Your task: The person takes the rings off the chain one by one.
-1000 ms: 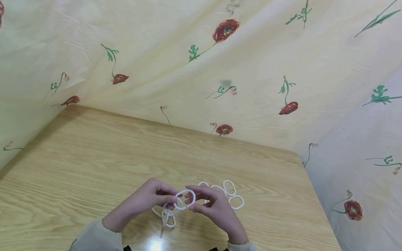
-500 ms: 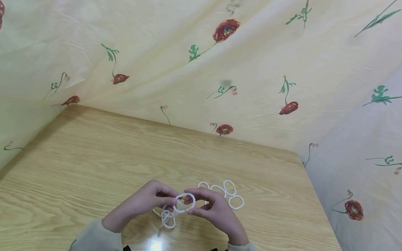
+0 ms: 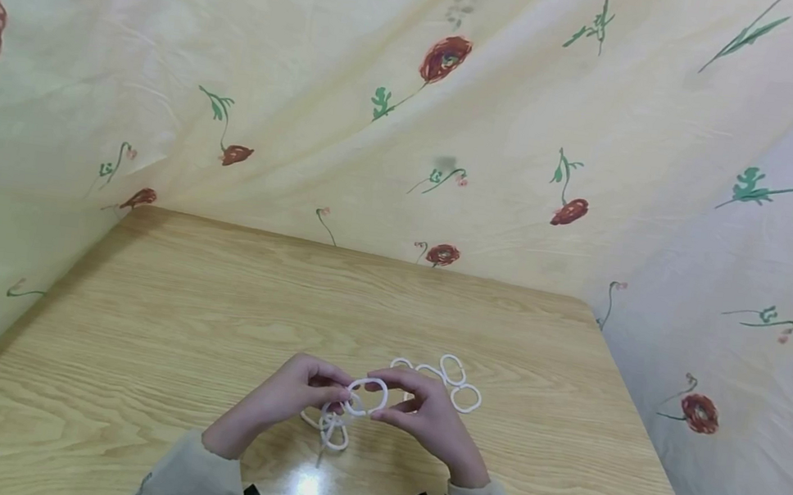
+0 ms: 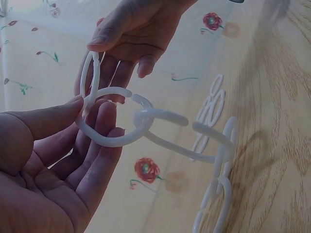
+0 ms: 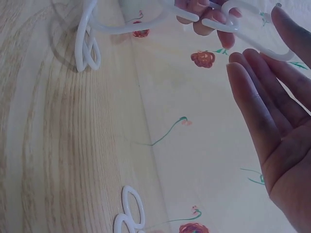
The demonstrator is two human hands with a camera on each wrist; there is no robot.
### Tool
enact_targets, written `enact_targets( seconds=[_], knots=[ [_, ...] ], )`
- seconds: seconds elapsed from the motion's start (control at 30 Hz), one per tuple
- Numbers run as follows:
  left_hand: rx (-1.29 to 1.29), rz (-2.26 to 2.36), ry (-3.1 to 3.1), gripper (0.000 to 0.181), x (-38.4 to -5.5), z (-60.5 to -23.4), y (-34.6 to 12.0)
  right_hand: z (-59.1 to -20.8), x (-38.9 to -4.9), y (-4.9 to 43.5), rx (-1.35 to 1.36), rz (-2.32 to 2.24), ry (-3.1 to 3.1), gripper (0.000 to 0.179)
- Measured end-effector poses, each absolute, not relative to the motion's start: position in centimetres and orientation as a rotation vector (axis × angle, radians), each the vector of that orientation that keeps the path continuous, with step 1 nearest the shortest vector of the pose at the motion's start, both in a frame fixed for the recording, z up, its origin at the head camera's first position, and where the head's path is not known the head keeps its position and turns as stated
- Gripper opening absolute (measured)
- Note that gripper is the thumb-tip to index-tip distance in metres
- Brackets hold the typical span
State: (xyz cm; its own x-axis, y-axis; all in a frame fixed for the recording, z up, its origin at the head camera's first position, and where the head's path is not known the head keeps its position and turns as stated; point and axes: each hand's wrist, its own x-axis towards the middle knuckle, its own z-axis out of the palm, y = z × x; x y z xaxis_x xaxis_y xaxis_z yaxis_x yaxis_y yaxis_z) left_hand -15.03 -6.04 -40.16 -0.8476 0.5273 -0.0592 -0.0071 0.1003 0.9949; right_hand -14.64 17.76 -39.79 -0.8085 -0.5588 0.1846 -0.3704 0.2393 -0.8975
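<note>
End link (image 4: 95, 75) pinched over surface (image 3: 251, 279) by right fingers (image 5: 255, 99); next link (image 4: 109, 141) by left fingers (image 4: 103, 167). If twisted, links could be slipped apart through gap (image 4: 132, 95), hanging chain (image 4: 221, 155) dropped.

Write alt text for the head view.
A person's left hand and right hand hold linked white rings over a wooden table. More rings lie beyond the right hand; flowered cloth hangs behind.
</note>
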Motion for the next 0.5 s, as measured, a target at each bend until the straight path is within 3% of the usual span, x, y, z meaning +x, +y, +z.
enact_targets(
  seconds=[0.5],
  knots=[
    [0.494, 1.846, 1.949, 0.028, -15.05, -40.55, -6.05, -39.87, -14.53, 17.86, -0.806, -1.653, 2.388, 0.042]
  ],
)
